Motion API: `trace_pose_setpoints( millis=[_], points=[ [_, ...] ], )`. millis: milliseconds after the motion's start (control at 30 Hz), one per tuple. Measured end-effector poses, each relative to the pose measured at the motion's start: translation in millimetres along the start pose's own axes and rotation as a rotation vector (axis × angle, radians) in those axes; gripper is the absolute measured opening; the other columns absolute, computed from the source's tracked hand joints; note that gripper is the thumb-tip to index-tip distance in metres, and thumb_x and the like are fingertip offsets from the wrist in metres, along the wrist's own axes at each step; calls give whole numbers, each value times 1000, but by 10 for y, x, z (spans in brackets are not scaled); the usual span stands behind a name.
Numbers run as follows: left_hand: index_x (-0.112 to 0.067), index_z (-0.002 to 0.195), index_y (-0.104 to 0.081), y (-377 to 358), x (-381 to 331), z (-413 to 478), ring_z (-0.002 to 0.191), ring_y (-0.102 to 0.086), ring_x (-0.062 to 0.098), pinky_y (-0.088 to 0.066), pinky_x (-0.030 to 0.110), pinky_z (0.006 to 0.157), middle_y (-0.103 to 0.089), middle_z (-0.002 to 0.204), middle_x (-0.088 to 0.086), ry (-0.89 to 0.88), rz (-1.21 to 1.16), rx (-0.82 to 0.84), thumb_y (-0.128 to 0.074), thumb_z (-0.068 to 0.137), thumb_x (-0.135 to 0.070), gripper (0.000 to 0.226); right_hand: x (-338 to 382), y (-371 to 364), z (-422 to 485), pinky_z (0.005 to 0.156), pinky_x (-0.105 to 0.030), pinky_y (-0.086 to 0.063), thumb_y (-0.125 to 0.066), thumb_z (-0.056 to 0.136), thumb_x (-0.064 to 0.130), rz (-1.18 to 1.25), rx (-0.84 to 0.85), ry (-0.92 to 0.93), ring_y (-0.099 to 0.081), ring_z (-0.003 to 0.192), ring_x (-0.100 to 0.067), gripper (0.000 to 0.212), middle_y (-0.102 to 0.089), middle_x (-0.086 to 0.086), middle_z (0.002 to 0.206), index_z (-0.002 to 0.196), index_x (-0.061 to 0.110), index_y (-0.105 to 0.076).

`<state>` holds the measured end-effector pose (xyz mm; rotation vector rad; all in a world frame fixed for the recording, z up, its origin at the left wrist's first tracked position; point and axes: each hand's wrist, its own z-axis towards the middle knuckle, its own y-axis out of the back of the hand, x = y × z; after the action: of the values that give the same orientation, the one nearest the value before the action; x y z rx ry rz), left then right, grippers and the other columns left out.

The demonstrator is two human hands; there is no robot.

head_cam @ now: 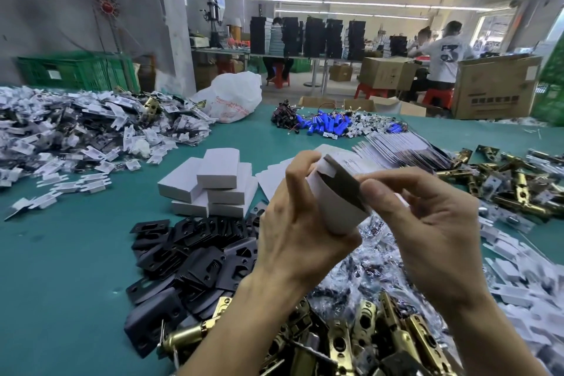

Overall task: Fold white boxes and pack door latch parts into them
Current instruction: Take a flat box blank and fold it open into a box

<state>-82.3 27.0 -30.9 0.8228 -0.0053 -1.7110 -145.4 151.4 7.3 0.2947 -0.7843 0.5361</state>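
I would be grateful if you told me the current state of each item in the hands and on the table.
white box: partly folded, one end open, held above the table.
left hand: grips the white box.
right hand: pinches the white box at its open end.
finished boxes: closed, stacked.
box blanks: flat, unfolded.
black plates: loose heap.
brass latches: loose, unpacked.

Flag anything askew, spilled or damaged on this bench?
No damage visible. The stack of folded white cardboard boxes is uneven, top box lying crooked. Black metal plates lie heaped loosely beside it.
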Motion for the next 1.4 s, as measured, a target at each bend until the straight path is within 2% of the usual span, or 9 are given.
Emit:
trace_pose_setpoints(
  millis=[200,333,500,667,833,967,1133,1300,1400],
  points=[
    [-31,129,-21,20,-35,17,73,-63,19,-51,35,51,-60,100,-12,9,38,-37,-86,65,-33,91,-48,-16,-19,84,-34,-58,-81,72,19,-36,-8,-154,-72,95,-14,24,-76,3,98,95,21,-74],
    [-31,133,-24,26,-60,11,72,-63,21,-47,32,52,-57,99,-10,20,69,-37,-83,59,-37,95,-51,-27,-27,76,-30,-60,-77,79,6,-35,-37,-129,-74,84,-15,17,-77,2,89,93,16,-75],
    [-27,134,-26,23,-71,-2,75,-59,22,-41,31,55,-61,110,0,-36,103,15,-80,56,-35,96,-25,13,-2,73,-22,-58,-74,81,4,-17,-99,-114,-74,81,-12,13,-77,4,86,87,16,-73],
    [-29,134,-26,4,-84,-6,72,-53,18,-39,30,53,-57,110,-2,-25,86,2,-76,56,-37,93,-11,-20,-14,74,-29,-61,-74,76,13,-20,-78,-116,-75,79,-15,10,-77,2,86,86,14,-75],
    [-35,136,-20,-12,-59,-8,72,-49,17,-38,30,54,-56,105,-1,0,97,3,-79,62,-38,94,-30,5,-16,76,-31,-61,-75,82,10,-248,-20,-54,-73,84,-8,17,-76,7,91,95,21,-76],
    [-40,135,-14,-14,-56,-9,70,-51,20,-37,30,53,-53,99,0,4,86,8,-74,69,-40,89,11,50,-8,69,-30,-59,-74,87,22,-431,58,53,-70,87,-2,16,-72,19,96,101,31,-74],
    [-38,130,-16,-28,-98,-9,68,-46,17,-31,26,54,-51,95,-6,-16,44,19,-68,71,-37,79,0,76,-11,73,-41,-59,-77,85,25,-461,48,93,-71,87,-7,15,-74,11,94,100,26,-73],
    [-36,119,-22,-16,-127,5,67,-41,15,-26,19,53,-54,94,-5,-14,22,15,-62,72,-43,62,-40,-2,-16,88,-28,-55,-74,86,12,-477,49,233,-65,105,1,31,-70,12,111,115,23,-72],
    [-33,118,-24,-4,-143,4,65,-42,16,-29,24,52,-55,94,-4,-4,1,7,-61,70,-48,62,-87,-6,-1,95,-32,-53,-73,84,12,-368,70,190,-65,109,-3,32,-70,9,113,113,25,-70]
  ],
)
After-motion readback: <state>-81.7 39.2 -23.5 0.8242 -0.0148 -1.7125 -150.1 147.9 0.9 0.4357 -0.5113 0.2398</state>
